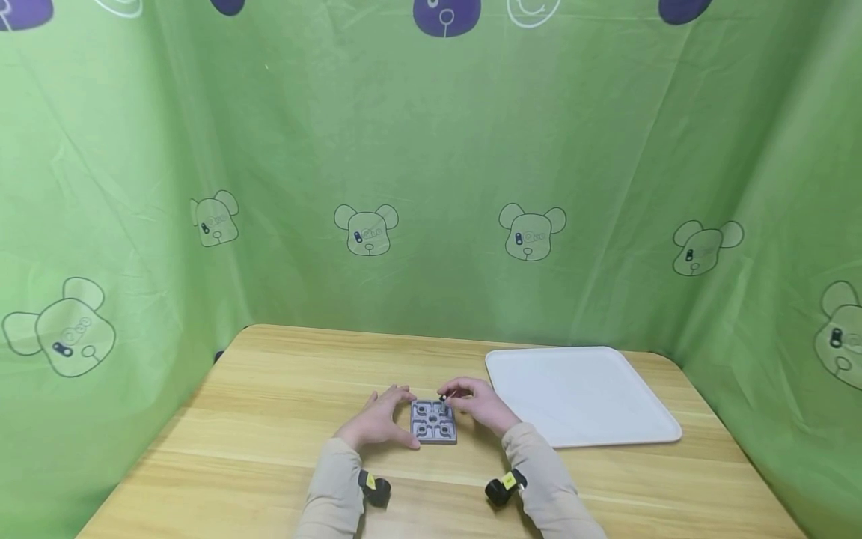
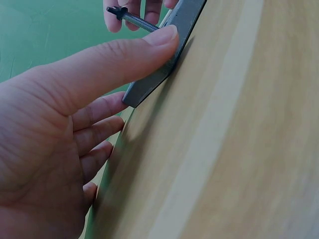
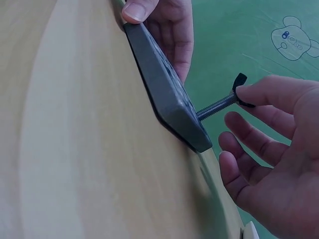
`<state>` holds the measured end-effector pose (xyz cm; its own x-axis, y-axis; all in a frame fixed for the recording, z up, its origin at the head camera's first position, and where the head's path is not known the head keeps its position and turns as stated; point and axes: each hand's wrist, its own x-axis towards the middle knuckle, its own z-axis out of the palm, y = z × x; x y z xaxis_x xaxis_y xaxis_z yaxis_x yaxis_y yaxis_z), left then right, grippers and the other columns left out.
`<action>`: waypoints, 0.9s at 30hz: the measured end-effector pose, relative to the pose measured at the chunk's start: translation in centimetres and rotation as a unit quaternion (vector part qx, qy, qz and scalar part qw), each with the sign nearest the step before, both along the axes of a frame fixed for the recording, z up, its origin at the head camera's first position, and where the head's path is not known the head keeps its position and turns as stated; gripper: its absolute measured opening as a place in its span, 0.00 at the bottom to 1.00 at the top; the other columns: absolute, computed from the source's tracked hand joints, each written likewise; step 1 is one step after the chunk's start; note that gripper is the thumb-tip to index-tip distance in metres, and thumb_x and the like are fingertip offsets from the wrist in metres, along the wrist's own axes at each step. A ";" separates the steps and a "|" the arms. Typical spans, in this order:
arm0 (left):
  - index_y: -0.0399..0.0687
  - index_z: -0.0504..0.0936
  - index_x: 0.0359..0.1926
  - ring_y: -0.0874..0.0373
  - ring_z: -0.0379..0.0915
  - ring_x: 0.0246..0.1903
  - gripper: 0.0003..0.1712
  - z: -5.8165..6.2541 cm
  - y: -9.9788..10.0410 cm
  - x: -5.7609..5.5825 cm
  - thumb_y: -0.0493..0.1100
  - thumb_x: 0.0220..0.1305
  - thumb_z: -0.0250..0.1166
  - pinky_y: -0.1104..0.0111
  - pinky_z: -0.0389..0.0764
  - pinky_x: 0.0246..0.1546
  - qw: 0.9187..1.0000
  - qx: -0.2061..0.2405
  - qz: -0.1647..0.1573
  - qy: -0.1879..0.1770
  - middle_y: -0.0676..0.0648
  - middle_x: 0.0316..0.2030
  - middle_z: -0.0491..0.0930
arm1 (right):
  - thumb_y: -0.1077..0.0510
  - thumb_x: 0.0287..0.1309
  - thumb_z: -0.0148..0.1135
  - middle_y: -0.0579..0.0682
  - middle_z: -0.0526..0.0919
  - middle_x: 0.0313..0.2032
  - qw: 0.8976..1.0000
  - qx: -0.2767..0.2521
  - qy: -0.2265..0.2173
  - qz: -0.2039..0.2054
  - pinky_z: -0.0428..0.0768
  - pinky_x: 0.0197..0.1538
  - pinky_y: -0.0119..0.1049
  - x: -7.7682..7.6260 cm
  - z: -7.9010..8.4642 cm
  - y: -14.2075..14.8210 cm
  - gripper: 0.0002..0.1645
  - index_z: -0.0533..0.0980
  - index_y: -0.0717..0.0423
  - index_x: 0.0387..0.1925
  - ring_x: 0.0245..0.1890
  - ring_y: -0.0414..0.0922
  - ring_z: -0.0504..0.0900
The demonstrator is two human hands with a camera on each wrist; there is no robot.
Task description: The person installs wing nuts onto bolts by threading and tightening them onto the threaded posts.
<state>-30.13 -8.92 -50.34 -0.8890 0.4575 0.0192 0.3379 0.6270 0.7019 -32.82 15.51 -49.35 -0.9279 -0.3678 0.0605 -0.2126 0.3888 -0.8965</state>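
A square grey metal plate (image 1: 433, 431) with recessed shapes and round holes in its top lies on the table. My left hand (image 1: 377, 421) holds it along its left side, the thumb (image 2: 162, 37) at the near corner and the forefinger toward the far one. A wing bolt (image 3: 218, 106) with a threaded shank and a dark winged head stands up from the plate's far right corner. The thumb and forefinger of my right hand (image 1: 481, 406) pinch those wings, with the other fingers loosely bent below. The shank's lower tip is hidden at the plate.
A white rectangular tray (image 1: 582, 397) lies on the wooden table (image 1: 283, 374) to the right, close beyond my right hand. Green curtains (image 1: 438, 135) printed with bear heads hang behind and on both sides. Each sleeve carries a black wrist camera (image 1: 376, 490).
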 end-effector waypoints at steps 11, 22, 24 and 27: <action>0.41 0.70 0.64 0.38 0.46 0.75 0.50 0.0 0.1 0.0 0.54 0.39 0.79 0.39 0.37 0.75 1.000 -0.001 -0.001 0.003 0.36 0.73 0.57 | 0.60 0.54 0.66 0.49 0.85 0.42 0.999 0.021 0.009 -0.029 0.76 0.53 0.39 -0.3 -0.6 -0.2 0.12 0.82 0.54 0.42 0.44 0.42 0.79; 0.42 0.70 0.64 0.39 0.46 0.75 0.50 0.1 0.0 0.0 0.53 0.39 0.79 0.40 0.38 0.75 1.000 -0.005 0.001 0.001 0.38 0.73 0.57 | 0.60 0.52 0.69 0.50 0.85 0.39 0.999 0.016 0.007 -0.050 0.78 0.51 0.38 -0.1 -0.3 -0.6 0.12 0.81 0.57 0.39 0.42 0.43 0.79; 0.42 0.70 0.64 0.39 0.46 0.75 0.50 0.0 0.0 0.0 0.53 0.39 0.79 0.40 0.38 0.75 1.000 -0.004 0.001 0.001 0.38 0.73 0.58 | 0.61 0.51 0.69 0.50 0.85 0.38 0.999 0.015 0.010 -0.051 0.78 0.51 0.38 0.0 -0.3 -0.7 0.11 0.80 0.58 0.39 0.42 0.43 0.80; 0.42 0.70 0.64 0.39 0.46 0.75 0.50 0.1 0.0 0.0 0.54 0.39 0.79 0.40 0.38 0.75 1.000 -0.002 0.000 0.000 0.38 0.73 0.58 | 0.61 0.51 0.69 0.51 0.85 0.38 0.998 0.013 0.011 -0.053 0.78 0.50 0.38 0.1 -0.3 -0.8 0.11 0.80 0.58 0.38 0.41 0.42 0.79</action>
